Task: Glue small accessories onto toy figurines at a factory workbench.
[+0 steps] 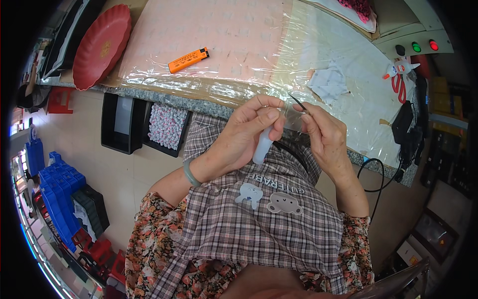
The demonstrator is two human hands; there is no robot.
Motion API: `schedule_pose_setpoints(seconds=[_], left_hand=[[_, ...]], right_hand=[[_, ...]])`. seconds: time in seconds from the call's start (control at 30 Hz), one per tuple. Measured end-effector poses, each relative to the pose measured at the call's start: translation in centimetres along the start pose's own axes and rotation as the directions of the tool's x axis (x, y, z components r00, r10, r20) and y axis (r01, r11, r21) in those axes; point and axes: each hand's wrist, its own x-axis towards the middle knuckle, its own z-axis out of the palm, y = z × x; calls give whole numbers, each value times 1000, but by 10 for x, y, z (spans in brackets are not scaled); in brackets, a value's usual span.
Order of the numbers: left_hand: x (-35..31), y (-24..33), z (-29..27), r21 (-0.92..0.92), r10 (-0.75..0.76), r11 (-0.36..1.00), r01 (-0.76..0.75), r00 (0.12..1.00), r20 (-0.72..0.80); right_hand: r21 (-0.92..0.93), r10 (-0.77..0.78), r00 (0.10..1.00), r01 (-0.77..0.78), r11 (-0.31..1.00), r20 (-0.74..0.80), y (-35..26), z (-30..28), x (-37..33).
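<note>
In front of my apron, just past the table's near edge, both hands are raised close together. My left hand (256, 122) is closed, thumb against fingers, around a small whitish translucent tube-shaped thing (262, 148) whose rounded end sticks out below the palm. My right hand (326, 134) pinches a thin dark pointed tool (298, 101) between thumb and forefinger, its tip slanting up and to the left. The tool's exact kind is too small to tell. Something between the fingertips of the two hands is too fine to make out.
On the plastic-covered table (214, 30) lie an orange lighter (188, 60), a crumpled white cloth (328, 83), a red-capped glue bottle (401, 69) and red-handled scissors (398, 88). A red scalloped tray (102, 47) leans at left. Below stand a black bin (119, 123) and a bead-filled tray (185, 137).
</note>
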Motion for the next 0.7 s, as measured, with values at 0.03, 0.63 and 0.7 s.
schedule_pose_setpoints(seconds=[0.03,0.63,0.7], left_hand=[[0,-2,-2,-2,17,1000,-17,1000,14],[-1,0,-2,49,4,999,-3,1000,-20],[-1,-1,-4,54,7,999,-6,1000,-18]], right_hand=[[-11,-7,1000,7,1000,7,0,1,-1],[-403,-317,948,276,873,-36,12,6,-7],[-413,-317,947,272,869,-42,14,6,-7]])
